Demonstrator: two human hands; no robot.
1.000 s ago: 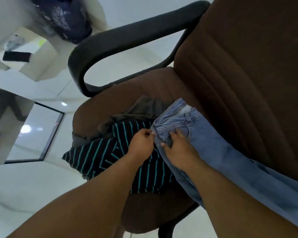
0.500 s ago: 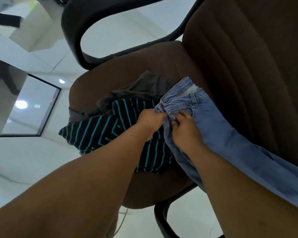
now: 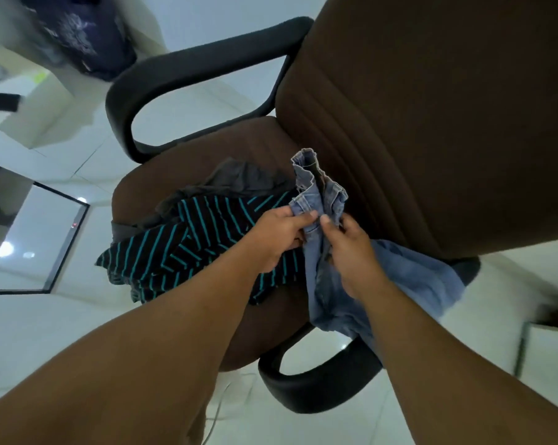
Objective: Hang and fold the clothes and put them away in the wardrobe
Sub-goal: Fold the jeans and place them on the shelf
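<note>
**Jeans gripped at the waistband, over the chair seat**

Step in hand, as I read it: picking the jeans out of the pile to fold or hang. Wardrobe not in view.

- Left hand: thumb and fingers pinching the waistband edge, denim bunched in the grip.
- Right hand: fingers curled round the denim just beside the left hand, thumb up near the waistband. The two hands nearly touch.
- Waistband stands crumpled above both hands, close to the brown backrest. Legs trail down to the right, draped over the seat edge and the near armrest.
- Rest of pile on the office chair seat: black shirt with teal stripes, partly under the left forearm, and a grey garment behind it, touching it.

Next move, my guess: slide the hands apart along the waistband to spread it flat, then lift so the legs hang free. Needs enough height for the legs to come off the armrest. Risk: striped shirt gets dragged along if the denim snags it.
</note>
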